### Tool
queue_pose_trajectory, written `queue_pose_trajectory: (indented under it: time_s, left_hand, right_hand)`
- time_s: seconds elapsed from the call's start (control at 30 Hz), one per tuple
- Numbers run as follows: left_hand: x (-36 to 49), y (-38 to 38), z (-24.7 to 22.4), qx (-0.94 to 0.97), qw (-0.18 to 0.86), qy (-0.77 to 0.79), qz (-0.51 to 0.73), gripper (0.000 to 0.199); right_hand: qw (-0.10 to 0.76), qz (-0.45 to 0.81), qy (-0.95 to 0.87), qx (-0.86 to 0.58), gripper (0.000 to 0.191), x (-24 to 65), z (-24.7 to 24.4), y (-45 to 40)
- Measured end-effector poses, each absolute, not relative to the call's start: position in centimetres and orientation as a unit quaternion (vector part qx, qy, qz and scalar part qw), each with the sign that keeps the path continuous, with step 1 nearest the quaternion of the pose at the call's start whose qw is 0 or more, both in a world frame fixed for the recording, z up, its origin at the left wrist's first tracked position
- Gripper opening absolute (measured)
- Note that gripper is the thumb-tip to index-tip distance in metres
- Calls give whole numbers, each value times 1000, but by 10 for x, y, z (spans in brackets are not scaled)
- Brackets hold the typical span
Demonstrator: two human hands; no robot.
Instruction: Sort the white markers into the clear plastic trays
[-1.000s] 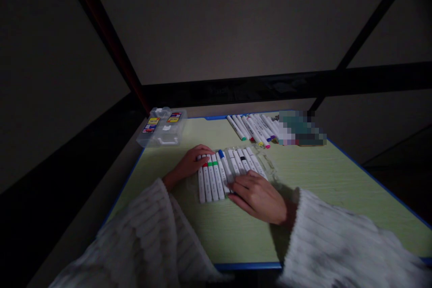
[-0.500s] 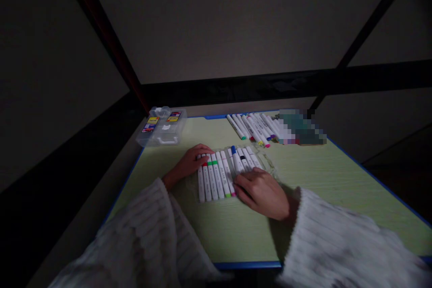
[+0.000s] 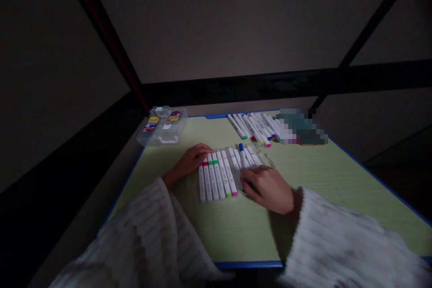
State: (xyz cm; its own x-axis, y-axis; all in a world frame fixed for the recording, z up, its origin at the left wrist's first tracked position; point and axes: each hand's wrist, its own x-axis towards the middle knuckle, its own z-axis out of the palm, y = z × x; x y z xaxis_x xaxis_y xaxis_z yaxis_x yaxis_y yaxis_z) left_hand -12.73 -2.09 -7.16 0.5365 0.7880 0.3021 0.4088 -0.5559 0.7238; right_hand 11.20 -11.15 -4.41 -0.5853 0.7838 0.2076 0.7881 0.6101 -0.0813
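A clear plastic marker tray (image 3: 268,159) lies on the table, bearing white markers (image 3: 213,177) side by side in two groups. In the left group some have red or green bands, others lime or pink ends. My left hand (image 3: 193,159) is curled over that group's upper left corner, gripping the tray there. Between the fingers of my right hand (image 3: 268,187) is a marker with a blue end (image 3: 241,149), slanted over the right group. Its lower part is hidden by the hand, as are the lower parts of the nearby markers.
Behind the tray lies a loose pile of white markers (image 3: 256,128) with coloured ends. A clear plastic case (image 3: 162,132) with colourful labels rests at the back left. A pixelated greenish object (image 3: 305,128) is at the back right. Blue edging (image 3: 248,264) borders the table.
My right hand has shifted slightly right and up with the blue-ended marker, which has moved to the right over the right group. My left hand has stayed nearly still.
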Motion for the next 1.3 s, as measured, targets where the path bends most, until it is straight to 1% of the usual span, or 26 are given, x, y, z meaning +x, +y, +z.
queue_pose_trajectory:
  time_s: [0.23,0.57,0.67,0.8,0.93,1.3]
  left_hand:
    - [-131,-19,-72,789,314,414,326,25]
    - [-131,-18,-74,782,317,431,320,25]
    - [-130,-20,-73,768,312,449,333,22]
    - [-132,-22,-72,736,277,490,377,14]
    - [-134,-24,-71,734,210,509,397,16]
    - [-135,-23,-72,763,200,479,384,18]
  right_hand:
    - [103,-47,-875,-471,17,119,-46,-108]
    - [62,-43,-854,-515,13,127,-38,-106]
    - [45,-46,-851,-522,11,131,-36,-105]
    - [21,-62,-848,-526,12,136,-34,-104]
    - [9,-73,-848,-525,13,140,-34,-104]
    - [-11,-33,-866,-499,9,153,-28,-100]
